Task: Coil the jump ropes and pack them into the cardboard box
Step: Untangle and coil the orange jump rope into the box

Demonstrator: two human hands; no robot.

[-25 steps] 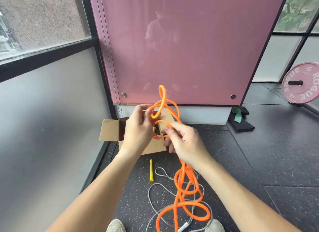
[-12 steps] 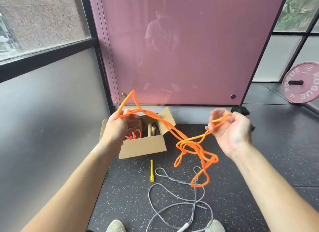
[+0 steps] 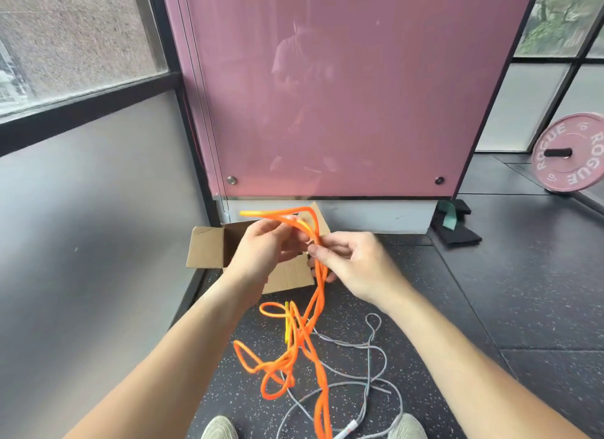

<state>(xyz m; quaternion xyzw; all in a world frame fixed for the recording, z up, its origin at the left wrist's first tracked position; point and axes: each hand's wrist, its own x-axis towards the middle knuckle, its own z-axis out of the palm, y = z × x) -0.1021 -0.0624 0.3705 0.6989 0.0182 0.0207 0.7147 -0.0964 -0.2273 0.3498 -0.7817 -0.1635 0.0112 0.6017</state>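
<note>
An orange jump rope (image 3: 318,303) runs from my two hands down to the floor in loose, tangled loops. My left hand (image 3: 261,249) grips a bunch of its loops, which stick out above my fingers. My right hand (image 3: 354,263) pinches the same rope right beside it. Both hands are held in front of the open cardboard box (image 3: 209,250), whose inside is mostly hidden behind them. A grey jump rope (image 3: 371,350) lies sprawled on the dark floor below, with a yellow handle (image 3: 287,321) beside the orange loops.
A pink panel (image 3: 343,95) stands behind the box and a frosted glass wall (image 3: 81,226) runs along the left. A pink weight plate (image 3: 570,152) leans at the far right, near a black and green item (image 3: 454,223). My shoes (image 3: 219,429) show at the bottom edge.
My hands, spread wide apart half a second ago, have come back together in front of the box. The orange rope's loops have dropped lower towards the floor.
</note>
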